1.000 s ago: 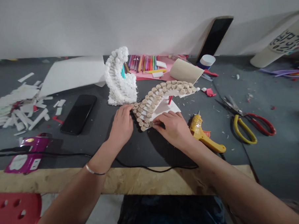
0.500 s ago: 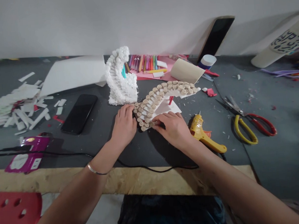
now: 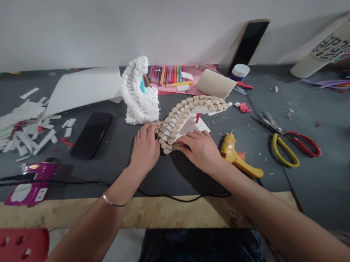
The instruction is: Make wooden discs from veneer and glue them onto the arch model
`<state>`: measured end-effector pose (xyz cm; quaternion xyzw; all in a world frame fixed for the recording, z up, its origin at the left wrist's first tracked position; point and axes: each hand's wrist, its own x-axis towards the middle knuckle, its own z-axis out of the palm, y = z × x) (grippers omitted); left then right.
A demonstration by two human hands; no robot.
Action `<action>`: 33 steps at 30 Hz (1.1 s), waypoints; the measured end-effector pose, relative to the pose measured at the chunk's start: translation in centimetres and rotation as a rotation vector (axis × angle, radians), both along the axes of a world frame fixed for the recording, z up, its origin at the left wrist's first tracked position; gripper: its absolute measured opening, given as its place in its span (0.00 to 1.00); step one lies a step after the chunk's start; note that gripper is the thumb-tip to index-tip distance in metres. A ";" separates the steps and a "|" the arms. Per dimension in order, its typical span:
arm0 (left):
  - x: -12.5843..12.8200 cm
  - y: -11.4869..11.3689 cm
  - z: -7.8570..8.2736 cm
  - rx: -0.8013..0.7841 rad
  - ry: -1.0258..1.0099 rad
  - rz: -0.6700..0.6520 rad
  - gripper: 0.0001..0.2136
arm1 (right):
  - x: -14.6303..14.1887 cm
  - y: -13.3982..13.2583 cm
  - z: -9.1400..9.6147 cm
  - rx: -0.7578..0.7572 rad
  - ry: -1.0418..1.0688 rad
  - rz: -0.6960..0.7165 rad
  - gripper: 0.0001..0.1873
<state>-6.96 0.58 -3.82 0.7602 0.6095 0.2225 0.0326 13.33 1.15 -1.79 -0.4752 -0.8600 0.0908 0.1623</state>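
Note:
Between my hands stands a curved craft model (image 3: 180,116), edged with beige rolled paper coils and resting on a white base (image 3: 203,126) by red sticks (image 3: 197,118). My left hand (image 3: 145,146) is closed against its lower left end, steadying it; the fingertips are partly hidden behind the coils. With thumb and index finger, my right hand (image 3: 199,148) pinches a paper coil at the model's lower front edge, mostly covered by the fingers. A yellow hot glue gun (image 3: 236,159) lies just right of that hand. Behind the left hand is a white, bumpy curved model (image 3: 135,93).
Black phone (image 3: 91,135) and white strips (image 3: 27,131) lie left. Scissors (image 3: 279,132) lie right. Coloured pens (image 3: 168,74), a beige sheet (image 3: 215,83) and a white-lidded jar (image 3: 240,71) are at the back. A black cable (image 3: 178,199) crosses the front.
Both hands keep nearly the same place on the model. My right fingers have tilted down slightly over the coil, which is now more covered. The view has shifted a little.

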 end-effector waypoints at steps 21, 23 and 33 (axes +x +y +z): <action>-0.1 0.1 0.0 0.004 0.039 0.007 0.22 | 0.3 0.3 -0.3 -0.082 0.133 -0.010 0.05; -0.1 0.2 0.1 0.003 0.037 0.009 0.22 | 0.4 0.4 -0.2 -0.092 0.135 -0.006 0.04; -0.3 0.2 -0.1 0.033 -0.020 -0.004 0.22 | 0.8 0.5 0.8 -0.087 0.132 0.010 0.05</action>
